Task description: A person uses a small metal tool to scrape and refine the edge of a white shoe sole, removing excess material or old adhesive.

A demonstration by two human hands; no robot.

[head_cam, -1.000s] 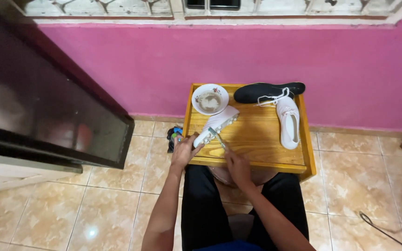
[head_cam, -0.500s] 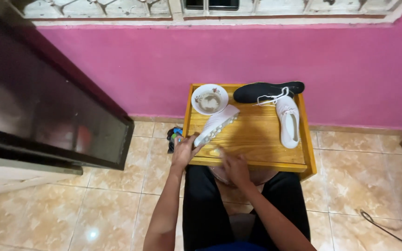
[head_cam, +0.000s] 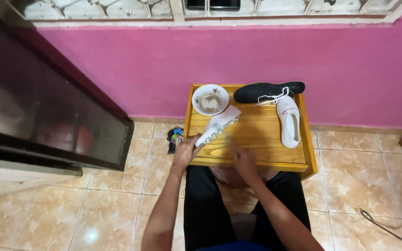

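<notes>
Left hand gripping white shoe — heel end, right hand blurred beside it

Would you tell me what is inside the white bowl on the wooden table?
The white bowl holds a shallow brownish, murky liquid or residue. What it is exactly cannot be told from above. Nothing covers the bowl. It stands at the back left of the table.

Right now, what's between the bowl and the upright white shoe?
In the head view, only bare wood of the tray lies between the bowl and the white shoe; the black shoe sits further back.
</notes>
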